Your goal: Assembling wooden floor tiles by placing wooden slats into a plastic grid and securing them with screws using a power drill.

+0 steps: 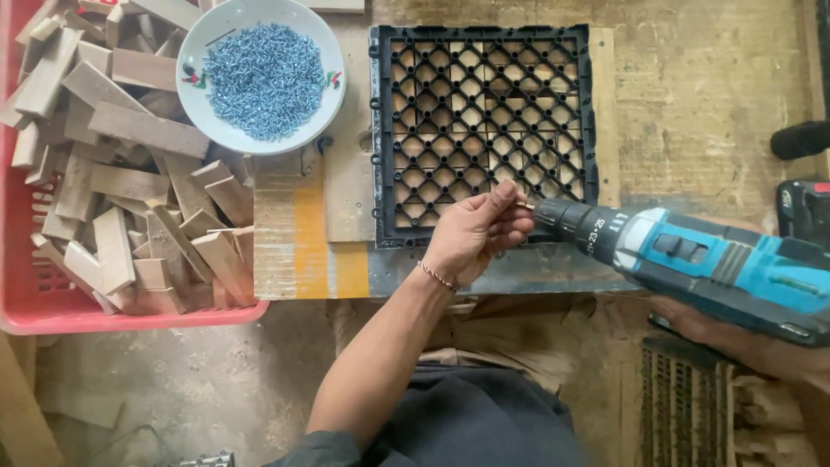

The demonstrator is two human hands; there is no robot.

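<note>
My left hand point(474, 233) pinches a small screw point(524, 206) at the tip of a teal and black cordless drill point(692, 259). My right hand point(752, 346) grips the drill's handle from below, mostly hidden under its body. The drill lies level, its chuck pointing left at my left fingers. Both hover at the near edge of a black plastic grid tile point(481, 130) that lies on wooden slats on the workbench point(692, 104).
A white bowl point(197, 52) full of silvery screws stands left of the grid. A red crate point(26, 294) heaped with short wooden slats fills the far left. A black battery pack point(804, 207) sits at the right edge. A stack of grid tiles point(683, 406) lies lower right.
</note>
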